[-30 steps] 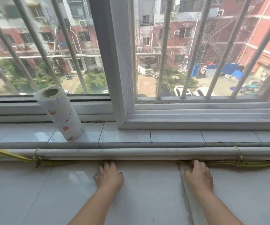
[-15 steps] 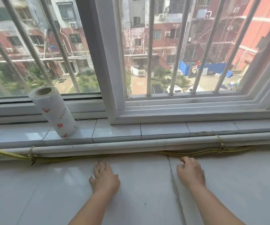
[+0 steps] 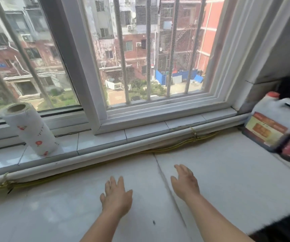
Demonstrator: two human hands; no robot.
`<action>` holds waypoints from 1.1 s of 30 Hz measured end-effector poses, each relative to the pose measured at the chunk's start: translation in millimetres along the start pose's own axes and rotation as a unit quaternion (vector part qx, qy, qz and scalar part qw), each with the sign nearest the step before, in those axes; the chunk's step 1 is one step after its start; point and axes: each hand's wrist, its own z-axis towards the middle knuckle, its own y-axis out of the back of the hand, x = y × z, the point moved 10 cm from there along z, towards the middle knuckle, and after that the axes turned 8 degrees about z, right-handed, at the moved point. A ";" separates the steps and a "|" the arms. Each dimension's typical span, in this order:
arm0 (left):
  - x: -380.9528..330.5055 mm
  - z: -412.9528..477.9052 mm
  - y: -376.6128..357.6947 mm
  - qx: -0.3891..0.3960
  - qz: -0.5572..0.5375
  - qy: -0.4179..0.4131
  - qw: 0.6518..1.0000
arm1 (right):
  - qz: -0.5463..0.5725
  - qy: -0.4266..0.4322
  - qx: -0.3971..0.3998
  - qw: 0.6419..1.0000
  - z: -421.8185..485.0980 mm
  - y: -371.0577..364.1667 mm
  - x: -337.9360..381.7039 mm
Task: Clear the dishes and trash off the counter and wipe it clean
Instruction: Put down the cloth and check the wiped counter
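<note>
Head view: left hand and right hand spread over the worktop, each grip open and empty. Both lie right of the paper towel roll standing on the sill, the left hand nearer it.

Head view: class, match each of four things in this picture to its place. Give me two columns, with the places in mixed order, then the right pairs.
Things:
1. paper towel roll
2. white jug
3. yellow cord
4. left hand and right hand

Places:
A. right end of the counter
B. on the window ledge, left side
C. open, near the middle of the counter
D. along the pipe at the back of the counter

Pairs: 1-B, 2-A, 3-D, 4-C
</note>
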 end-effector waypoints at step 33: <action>-475.7 -115.7 -39.6 -0.038 -0.024 -0.309 0.950 | 0.144 -0.169 -0.210 0.952 -42.2 288.0 -323.7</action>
